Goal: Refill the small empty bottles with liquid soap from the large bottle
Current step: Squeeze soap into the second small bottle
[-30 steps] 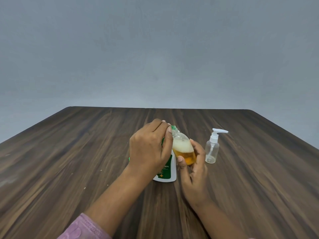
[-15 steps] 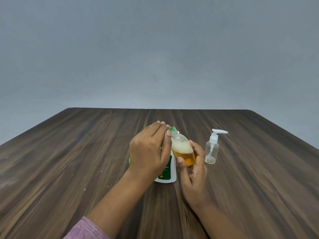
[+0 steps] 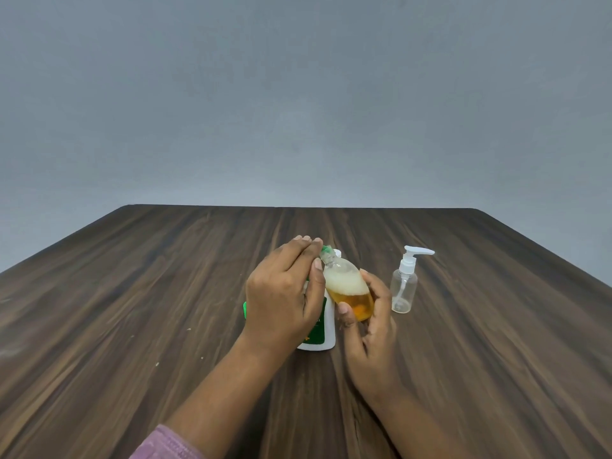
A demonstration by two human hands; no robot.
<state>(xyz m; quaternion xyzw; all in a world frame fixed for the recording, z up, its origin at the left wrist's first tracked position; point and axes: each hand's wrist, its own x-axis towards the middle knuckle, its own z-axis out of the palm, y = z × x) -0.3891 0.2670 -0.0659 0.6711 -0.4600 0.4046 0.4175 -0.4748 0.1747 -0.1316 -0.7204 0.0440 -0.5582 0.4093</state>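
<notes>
Small bottle [image 3: 347, 289], gripped by right hand [image 3: 371, 342], is half filled; left hand [image 3: 281, 299] holds large bottle [image 3: 326, 336]; pump bottle [image 3: 403, 289] at three o'clock stands empty.

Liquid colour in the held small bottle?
Small bottle: amber-orange liquid under white foam; head view.

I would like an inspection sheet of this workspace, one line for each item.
Surface: dark wood table.
Job's things: large bottle upright behind the left hand; part-filled small bottle tilted, amber soap under foam; empty pump bottle upright, apart on the right.
Clutter: a few pale specks left of the arms.
Hands: left hand pinches the part-filled small bottle's neck; right hand holds its body.
Cables: nothing seen.
Surroundings: plain grey wall.
</notes>
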